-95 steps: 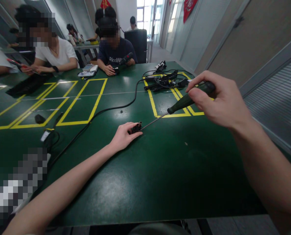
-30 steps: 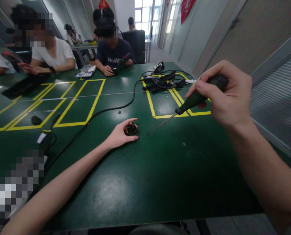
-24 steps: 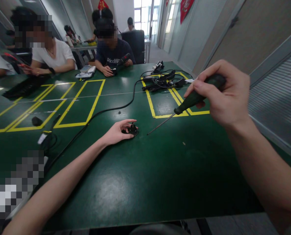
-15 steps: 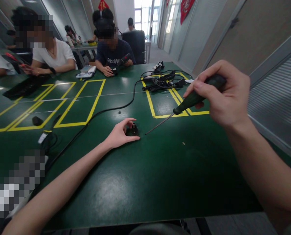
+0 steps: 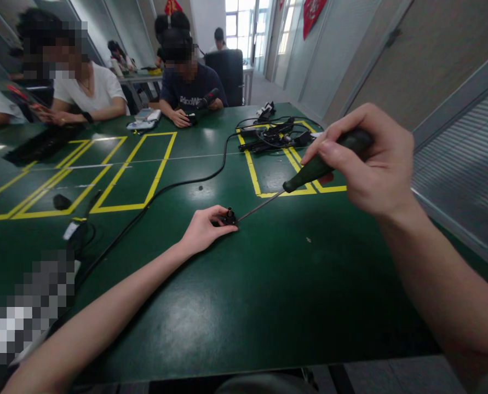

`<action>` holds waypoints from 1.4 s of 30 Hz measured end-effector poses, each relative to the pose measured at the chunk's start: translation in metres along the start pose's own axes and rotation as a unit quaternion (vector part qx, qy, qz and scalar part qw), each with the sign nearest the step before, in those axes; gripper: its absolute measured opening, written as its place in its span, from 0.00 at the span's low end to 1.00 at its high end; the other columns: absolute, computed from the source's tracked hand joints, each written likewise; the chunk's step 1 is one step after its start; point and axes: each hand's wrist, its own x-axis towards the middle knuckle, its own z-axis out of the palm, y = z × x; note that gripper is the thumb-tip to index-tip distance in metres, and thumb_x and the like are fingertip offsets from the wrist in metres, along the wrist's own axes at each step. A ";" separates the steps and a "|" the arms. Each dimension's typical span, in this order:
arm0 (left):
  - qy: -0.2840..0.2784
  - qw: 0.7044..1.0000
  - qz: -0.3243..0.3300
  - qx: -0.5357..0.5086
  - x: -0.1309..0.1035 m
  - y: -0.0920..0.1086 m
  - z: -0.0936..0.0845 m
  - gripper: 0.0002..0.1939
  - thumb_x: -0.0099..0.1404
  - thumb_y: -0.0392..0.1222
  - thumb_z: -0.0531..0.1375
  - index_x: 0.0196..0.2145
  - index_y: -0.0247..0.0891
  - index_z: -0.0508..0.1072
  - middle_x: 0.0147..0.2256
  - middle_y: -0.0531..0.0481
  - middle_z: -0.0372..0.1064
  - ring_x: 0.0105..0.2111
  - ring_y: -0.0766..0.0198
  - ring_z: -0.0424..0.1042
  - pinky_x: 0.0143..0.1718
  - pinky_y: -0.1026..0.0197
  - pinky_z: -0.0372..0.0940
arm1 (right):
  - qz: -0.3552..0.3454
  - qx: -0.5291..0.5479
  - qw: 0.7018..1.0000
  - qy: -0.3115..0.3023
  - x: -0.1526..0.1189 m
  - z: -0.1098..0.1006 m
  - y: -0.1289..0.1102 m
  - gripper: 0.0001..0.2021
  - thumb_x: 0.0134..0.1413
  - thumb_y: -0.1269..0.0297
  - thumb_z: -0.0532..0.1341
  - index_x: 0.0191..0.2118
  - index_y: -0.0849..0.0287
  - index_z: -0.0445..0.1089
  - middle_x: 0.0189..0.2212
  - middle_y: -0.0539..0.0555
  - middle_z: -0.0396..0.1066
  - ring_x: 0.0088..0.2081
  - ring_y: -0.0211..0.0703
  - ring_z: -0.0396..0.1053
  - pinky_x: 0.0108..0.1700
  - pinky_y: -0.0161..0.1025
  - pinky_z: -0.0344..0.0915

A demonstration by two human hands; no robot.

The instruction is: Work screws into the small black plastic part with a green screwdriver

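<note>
My right hand (image 5: 362, 158) is wrapped round the dark green handle of a screwdriver (image 5: 309, 174), whose thin shaft slants down to the left. The shaft's tip meets, or comes very close to, a small round black part (image 5: 229, 218) with a short post standing up from it. My left hand (image 5: 208, 229) rests on the green table (image 5: 268, 290) and pinches that part between thumb and fingers. Its far side is partly covered by the fingers, and its exact kind is too small to make out.
A black cable (image 5: 178, 185) snakes across the table. Tangled black parts (image 5: 272, 135) lie at the back right by yellow tape outlines (image 5: 161, 158). A small black block (image 5: 62, 202) sits at the left. Across the table, two people (image 5: 190, 82) handle tools and parts.
My left hand has closed on the small black part and moved it slightly right. The screwdriver has shifted a little left, its tip now at the part.
</note>
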 end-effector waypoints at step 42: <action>0.020 0.991 0.062 0.112 -0.001 0.008 0.002 0.15 0.65 0.48 0.71 0.45 0.37 0.84 0.41 0.44 0.83 0.37 0.55 0.80 0.42 0.55 0.74 | -0.013 -0.012 0.999 -0.035 -0.001 -0.003 0.005 0.14 0.62 0.51 0.67 0.32 0.54 0.68 0.28 0.46 0.78 0.21 0.30 0.68 0.21 0.29 0.66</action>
